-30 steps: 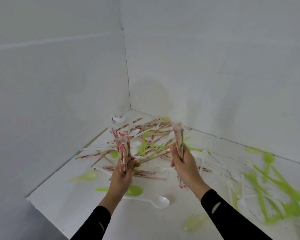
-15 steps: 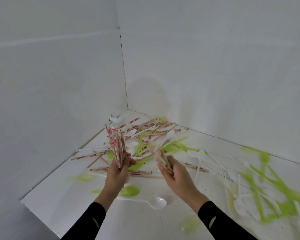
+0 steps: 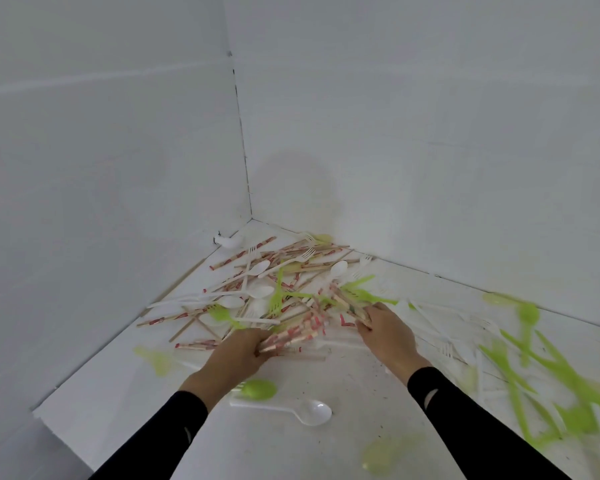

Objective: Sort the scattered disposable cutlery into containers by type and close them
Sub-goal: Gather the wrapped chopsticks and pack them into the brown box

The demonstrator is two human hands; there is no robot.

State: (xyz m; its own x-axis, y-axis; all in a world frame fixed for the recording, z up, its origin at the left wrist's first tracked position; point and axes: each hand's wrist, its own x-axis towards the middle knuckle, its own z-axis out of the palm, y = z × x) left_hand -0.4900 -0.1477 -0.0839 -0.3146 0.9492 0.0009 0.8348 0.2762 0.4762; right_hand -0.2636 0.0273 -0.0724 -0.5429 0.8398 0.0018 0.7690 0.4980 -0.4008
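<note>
A heap of paper-wrapped chopsticks (image 3: 284, 261), white spoons and forks and green cutlery fills the corner of the white table (image 3: 125, 386). My left hand (image 3: 238, 351) grips a bundle of wrapped chopsticks (image 3: 293, 332) that points right and lies low over the table. My right hand (image 3: 385, 329) holds a smaller bundle of chopsticks (image 3: 343, 301) that points up-left into the heap. The two bundles nearly meet between my hands. No container is in view.
A green spoon (image 3: 258, 389) and a white spoon (image 3: 310, 412) lie near my left forearm. More green and white forks (image 3: 541, 362) are scattered at the right. White walls close the table at the left and back. The table's edge runs at the lower left.
Both hands have dropped from upright to low over the table. The left bundle has tipped from vertical to nearly flat, pointing right. The right hand has moved forward into the heap.
</note>
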